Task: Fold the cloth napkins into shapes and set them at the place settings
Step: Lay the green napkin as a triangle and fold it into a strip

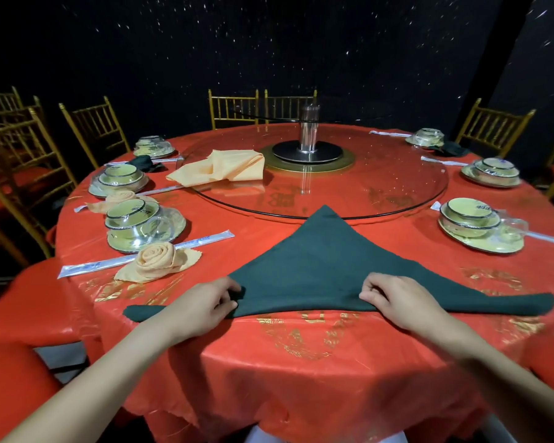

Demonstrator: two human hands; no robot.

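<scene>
Green napkin (317, 270) beside peach rose napkin (155, 260)

There is 1 view, worn on the head at the near side of the red table (301, 378), facing forward and down toward the glass turntable (397, 187). The wide lens curves the table's rim. On the camera's side of the turntable, close below, the left hand (202, 303) and right hand (394, 298) pinch the dark green napkin (317, 260). Beyond the turntable stand gold chairs (234, 107), far off.
</scene>
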